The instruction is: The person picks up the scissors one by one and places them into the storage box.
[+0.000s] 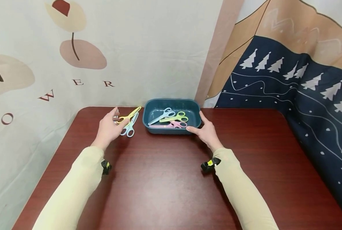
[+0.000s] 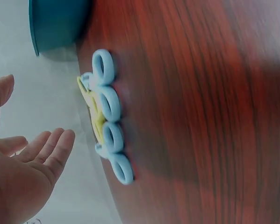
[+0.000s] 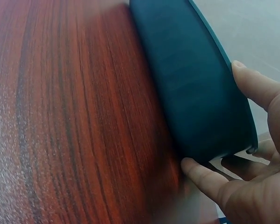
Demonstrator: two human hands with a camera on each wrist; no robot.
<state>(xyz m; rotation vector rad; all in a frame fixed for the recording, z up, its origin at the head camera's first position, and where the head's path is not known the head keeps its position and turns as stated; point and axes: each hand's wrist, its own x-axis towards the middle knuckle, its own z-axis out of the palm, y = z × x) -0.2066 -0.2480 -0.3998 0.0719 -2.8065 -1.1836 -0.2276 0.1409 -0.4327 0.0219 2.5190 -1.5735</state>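
A dark teal plastic bin stands at the table's back edge. Inside lie blue scissors, green scissors and pink scissors. My right hand grips the bin's right end, thumb at the front rim and fingers along the side wall. Left of the bin, yellow scissors lie across light blue scissors in a small pile. My left hand hovers beside this pile with fingers spread and nothing held. In the left wrist view, several light blue handle loops face the front of the table.
The dark red wooden table ends at a pale printed cloth hanging behind it. To the right hangs a navy cloth with white trees. Each wrist wears a small black camera.
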